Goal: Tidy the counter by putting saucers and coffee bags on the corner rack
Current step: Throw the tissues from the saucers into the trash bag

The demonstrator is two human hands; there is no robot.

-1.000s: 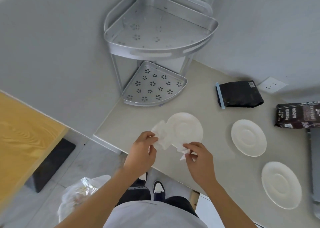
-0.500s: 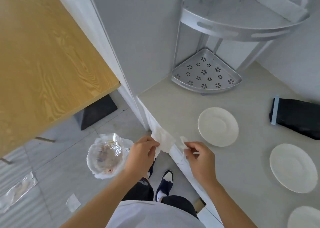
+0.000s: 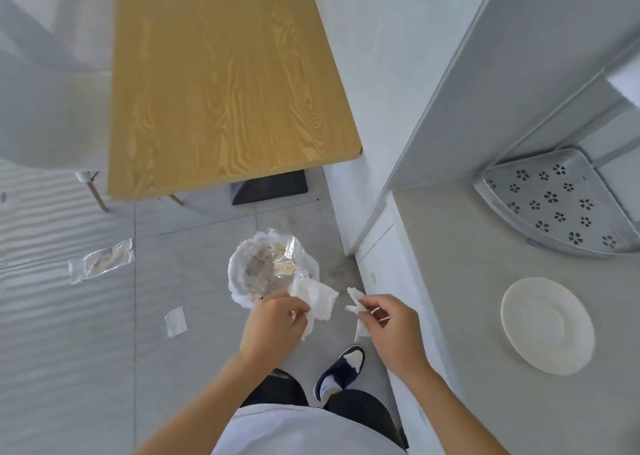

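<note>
Left hand [image 3: 273, 326]: grip closed on a crumpled white tissue [image 3: 317, 298], held above the floor, just beside the lined bin.
Right hand [image 3: 391, 330]: grip pinched shut on a smaller torn tissue scrap [image 3: 356, 302], held off the edge of the surface.
Gap between hands: the two tissue pieces are apart, not touching.
Bin [image 3: 270, 267]: a small round waste bin with a clear plastic liner, standing on the tiled floor below the left hand.
Saucer [image 3: 547, 324]: white, lying flat on the grey surface [image 3: 467, 281], well right of the right hand.
Corner rack [image 3: 554, 208]: lower metal shelf with flower-shaped holes, standing at the far right of the surface against the wall; nothing lies on the part that shows.
Coffee bags: out of view.
Floor litter: a clear wrapper [image 3: 100, 260] and a small white scrap [image 3: 176, 321] left of the bin.
Wooden table [image 3: 221, 73]: at the top, beyond the bin.
</note>
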